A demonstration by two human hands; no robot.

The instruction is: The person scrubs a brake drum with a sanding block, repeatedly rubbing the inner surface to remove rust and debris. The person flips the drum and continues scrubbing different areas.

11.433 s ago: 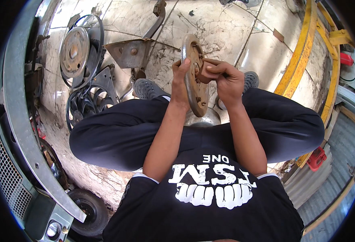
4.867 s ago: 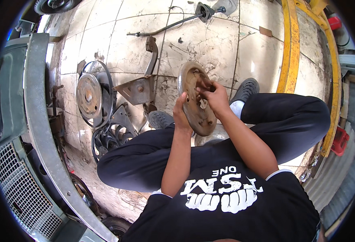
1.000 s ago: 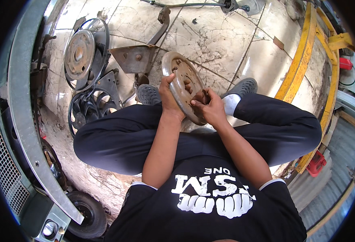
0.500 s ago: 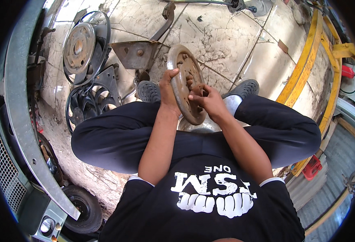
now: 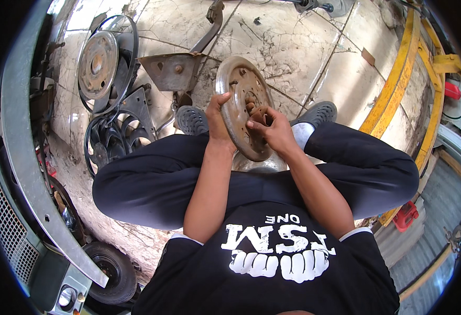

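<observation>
A round, rusty metal wheel cover (image 5: 237, 118) with holes near its middle is held tilted above my lap. My left hand (image 5: 219, 122) is closed on its left rim, the thumb over the face and the other fingers hidden behind. At the disc's centre, my right hand (image 5: 279, 132) pinches a small brown folded piece (image 5: 260, 113), which looks like sandpaper, against the inner face. Below the disc, a shiny rounded metal thing (image 5: 264, 166) shows in part between my legs.
On the cracked tile floor at left lie a similar rusty disc (image 5: 98, 64), a black fan (image 5: 103, 143) and a metal bracket (image 5: 172, 70). A yellow metal frame (image 5: 397, 86) stands at right, near a red container (image 5: 406, 216). A tyre (image 5: 111, 272) and vehicle front (image 5: 28, 173) fill the left.
The disc has turned slightly, showing more of its inner face. My right hand has shifted a little right and down with the brown piece; my left hand keeps its hold.
</observation>
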